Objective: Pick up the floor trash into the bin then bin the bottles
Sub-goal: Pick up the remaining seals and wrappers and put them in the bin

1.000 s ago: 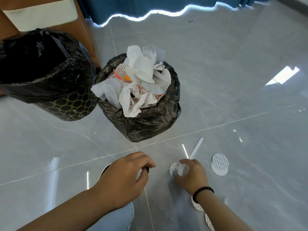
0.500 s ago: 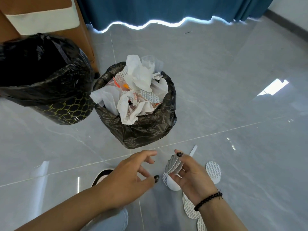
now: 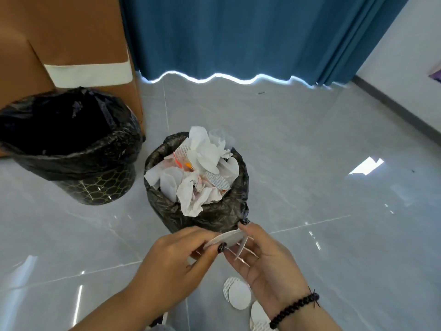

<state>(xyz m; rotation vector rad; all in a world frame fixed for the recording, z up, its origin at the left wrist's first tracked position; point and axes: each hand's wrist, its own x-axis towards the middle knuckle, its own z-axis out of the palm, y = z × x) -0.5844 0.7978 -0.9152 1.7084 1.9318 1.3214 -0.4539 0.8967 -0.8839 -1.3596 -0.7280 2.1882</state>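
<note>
Both my hands are raised just in front of the small bin [image 3: 216, 217], whose black liner is heaped with crumpled white paper [image 3: 205, 158]. My left hand [image 3: 174, 266] pinches the edge of a white round pad [image 3: 228, 237] between thumb and fingers. My right hand [image 3: 265, 266], palm up with a black bead bracelet at the wrist, holds the other side of that pad and a thin white strip [image 3: 240, 250]. More round pads [image 3: 238, 295] lie on the floor below my right wrist. No bottle is in view.
A larger bin [image 3: 95, 187] with an empty black liner stands at the left, against a brown cardboard box [image 3: 71, 39]. A blue curtain [image 3: 238, 37] hangs behind. Glossy grey tiles [image 3: 322, 151] stretch to the right as far as a white wall.
My right hand lifted the round pad and strip off the floor and turned palm up. My left hand came across and took hold of the pad. The view tilted upward.
</note>
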